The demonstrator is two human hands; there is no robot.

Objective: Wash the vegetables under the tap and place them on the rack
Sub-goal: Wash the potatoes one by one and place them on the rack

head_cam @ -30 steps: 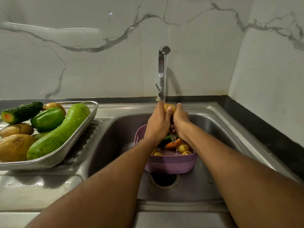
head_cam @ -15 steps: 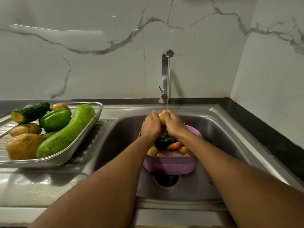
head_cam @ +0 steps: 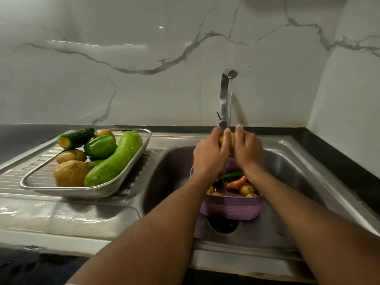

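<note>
Your left hand (head_cam: 210, 154) and right hand (head_cam: 247, 150) both clasp a small yellow-brown potato (head_cam: 226, 140) between them, held under the thin stream from the tall chrome tap (head_cam: 225, 95) above the stainless steel sink (head_cam: 287, 161). Below your hands a lilac plastic basket (head_cam: 230, 208) stands in the sink with small potatoes, an orange carrot (head_cam: 236, 182) and a dark green cucumber. On the ribbed worktop (head_cam: 61, 204) to the left, a steel mesh rack (head_cam: 86, 190) holds a pale green gourd (head_cam: 115, 161), a green pepper (head_cam: 100, 147) and larger potatoes.
</note>
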